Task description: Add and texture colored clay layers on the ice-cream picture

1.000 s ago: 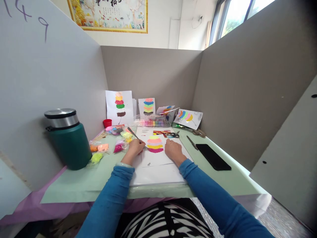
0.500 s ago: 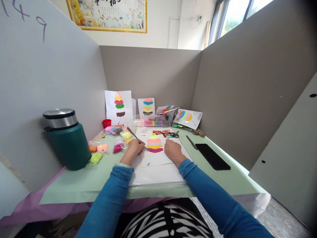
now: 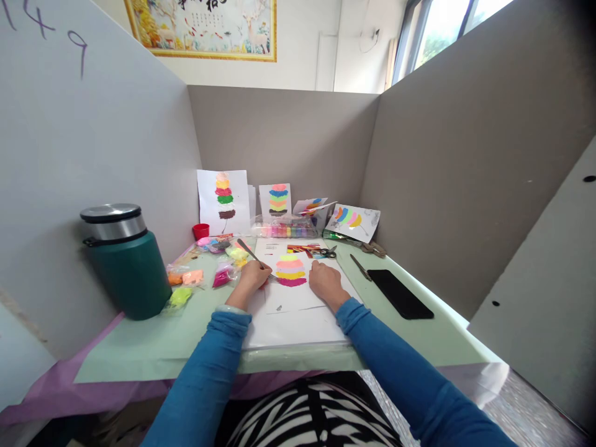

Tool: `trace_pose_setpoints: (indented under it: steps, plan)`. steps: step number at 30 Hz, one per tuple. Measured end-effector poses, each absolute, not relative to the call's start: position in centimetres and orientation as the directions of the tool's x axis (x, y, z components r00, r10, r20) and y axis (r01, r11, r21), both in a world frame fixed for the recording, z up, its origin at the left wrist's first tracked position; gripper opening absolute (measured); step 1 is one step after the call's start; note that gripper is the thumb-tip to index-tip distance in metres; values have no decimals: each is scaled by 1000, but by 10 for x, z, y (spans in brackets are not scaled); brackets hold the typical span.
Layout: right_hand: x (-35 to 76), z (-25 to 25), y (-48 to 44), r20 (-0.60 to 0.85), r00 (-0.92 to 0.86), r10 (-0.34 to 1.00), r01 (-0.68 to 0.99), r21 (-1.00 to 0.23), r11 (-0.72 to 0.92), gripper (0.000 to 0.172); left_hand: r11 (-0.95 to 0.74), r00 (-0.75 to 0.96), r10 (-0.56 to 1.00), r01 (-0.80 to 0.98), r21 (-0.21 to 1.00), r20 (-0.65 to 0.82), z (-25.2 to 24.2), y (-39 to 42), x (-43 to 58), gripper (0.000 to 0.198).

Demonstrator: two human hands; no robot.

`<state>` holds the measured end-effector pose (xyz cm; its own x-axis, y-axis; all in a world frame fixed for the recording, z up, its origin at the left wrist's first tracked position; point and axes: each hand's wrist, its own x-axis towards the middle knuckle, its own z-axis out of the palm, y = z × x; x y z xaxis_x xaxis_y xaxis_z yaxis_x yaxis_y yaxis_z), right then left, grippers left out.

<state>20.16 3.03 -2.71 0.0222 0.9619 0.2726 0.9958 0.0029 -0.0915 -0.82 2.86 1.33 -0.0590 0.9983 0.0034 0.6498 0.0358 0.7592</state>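
Note:
My left hand is closed round a thin metal tool whose tip rests at the left edge of the stacked colour bands on a white sheet. The bands run yellow-green, pink, lilac, yellow and magenta. My right hand lies on the sheet just right of the bands, fingers curled, pressing the paper down; nothing shows in it.
A green flask stands at the left. Small bags of coloured clay lie beside my left hand. A red cup, a clay box, finished pictures, scissors and a black phone lie around.
Almost nothing differs. My left hand has shifted a little with the tool at the bands' left edge; my right hand stays on the sheet.

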Motion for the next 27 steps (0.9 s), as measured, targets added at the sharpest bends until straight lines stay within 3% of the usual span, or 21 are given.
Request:
trace_pose_setpoints:
  steps: [5, 11, 27]
  plan:
    - [201, -26, 29, 258, 26, 966, 997, -76, -7, 33, 67, -123, 992, 701, 710, 27, 12, 35, -16, 17]
    - [201, -24, 28, 253, 20, 967, 996, -92, 4, 34, 18, -57, 998, 629, 777, 24, 11, 32, -12, 17]
    - [201, -25, 28, 251, 31, 967, 994, -112, -3, 31, 44, -78, 997, 649, 760, 9, 10, 33, -10, 18]
